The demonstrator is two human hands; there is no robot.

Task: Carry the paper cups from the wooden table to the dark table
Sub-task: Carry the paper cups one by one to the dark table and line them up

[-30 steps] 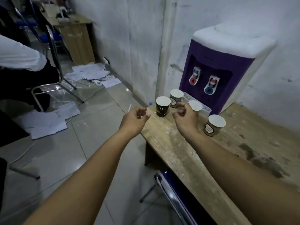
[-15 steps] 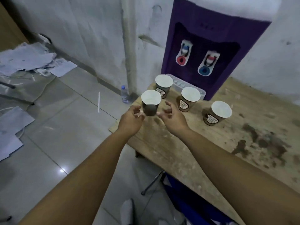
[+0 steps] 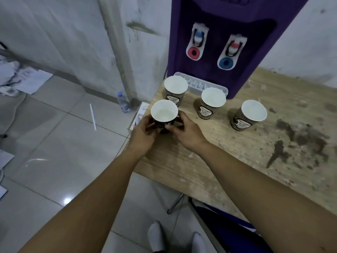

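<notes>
While both hands (image 3: 144, 132) (image 3: 186, 132) grip one empty cup (image 3: 164, 114), three stand empty.

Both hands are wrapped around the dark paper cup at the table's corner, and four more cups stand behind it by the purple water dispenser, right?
Not quite: the head view shows three more cups, not four. Both the left hand and right hand do hold the dark paper cup, and the three others stand by the purple water dispenser.

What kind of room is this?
Probably an office pantry or back-room corner: a purple water dispenser on a worn wooden table, paper cups before it, loose papers on the tiled floor.
</notes>
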